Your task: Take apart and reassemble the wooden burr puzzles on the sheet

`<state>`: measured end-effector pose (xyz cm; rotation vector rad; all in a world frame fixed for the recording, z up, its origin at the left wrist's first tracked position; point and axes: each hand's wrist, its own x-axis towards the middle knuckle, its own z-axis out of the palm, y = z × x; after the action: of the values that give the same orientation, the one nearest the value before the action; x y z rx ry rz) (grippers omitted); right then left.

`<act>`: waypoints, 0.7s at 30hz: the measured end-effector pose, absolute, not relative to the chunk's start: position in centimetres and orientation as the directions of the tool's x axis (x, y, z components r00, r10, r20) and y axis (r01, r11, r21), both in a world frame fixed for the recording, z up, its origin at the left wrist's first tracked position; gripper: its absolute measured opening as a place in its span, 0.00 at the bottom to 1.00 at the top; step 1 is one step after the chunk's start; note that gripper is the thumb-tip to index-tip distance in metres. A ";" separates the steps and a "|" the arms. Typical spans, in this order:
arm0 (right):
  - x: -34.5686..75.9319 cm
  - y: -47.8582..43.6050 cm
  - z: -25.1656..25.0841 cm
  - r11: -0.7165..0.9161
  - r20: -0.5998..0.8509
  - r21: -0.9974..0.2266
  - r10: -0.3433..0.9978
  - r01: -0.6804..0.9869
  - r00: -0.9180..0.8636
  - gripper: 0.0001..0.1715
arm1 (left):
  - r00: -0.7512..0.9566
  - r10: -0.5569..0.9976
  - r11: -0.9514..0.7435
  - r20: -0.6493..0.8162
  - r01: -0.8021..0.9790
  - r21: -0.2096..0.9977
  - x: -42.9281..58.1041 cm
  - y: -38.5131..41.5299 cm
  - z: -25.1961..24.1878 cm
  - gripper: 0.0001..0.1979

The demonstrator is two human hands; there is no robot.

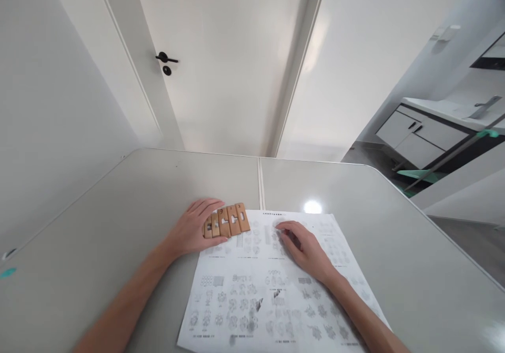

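Observation:
My left hand [196, 225] is curved around a row of flat wooden puzzle pieces [233, 221], its thumb along their near edge and its fingers over the far left end. The pieces lie side by side, with cut-out slots and dark numerals on their tops. They rest over the upper left part of a large printed sheet [236, 269]. On the right half of that sheet sits my right hand [303, 245], loosely curved, thumb and index finger a little apart. Nothing can be seen between its fingers. Small grey diagrams and lines of text cover the sheet.
The pale table [158, 195] has a seam [260, 184] running away from me. Behind it stands a white door [224, 69] with a black handle [167, 58]. A sink cabinet [422, 132] is off to the right. A bright reflection shows beyond the sheet.

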<state>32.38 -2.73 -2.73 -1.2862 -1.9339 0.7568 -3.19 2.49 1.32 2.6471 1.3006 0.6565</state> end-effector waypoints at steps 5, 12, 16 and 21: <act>32.6 -2.8 -2.9 0.314 0.194 -0.786 0.943 0.533 -0.270 0.16 | 0.483 0.831 -0.555 0.277 0.754 0.352 -4.0 2.3 0.8 0.38; 32.7 -2.8 -2.9 0.308 0.184 -0.787 0.945 0.535 -0.272 0.15 | 0.359 0.891 -0.442 0.278 0.826 0.349 -6.1 0.7 -0.1 0.36; 32.8 -2.9 -3.0 0.313 0.191 -0.786 0.943 0.534 -0.271 0.14 | 0.323 0.913 -0.396 0.247 0.847 0.355 -6.3 0.1 0.1 0.34; 32.8 -3.0 -3.0 0.302 0.181 -0.780 0.947 0.548 -0.264 0.15 | 0.310 0.934 -0.357 0.179 0.853 0.382 -5.7 0.0 0.2 0.34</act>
<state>32.75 -3.01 -2.95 -1.3281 -1.9230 0.7880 -5.74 -0.03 0.20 2.3598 1.6377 0.5495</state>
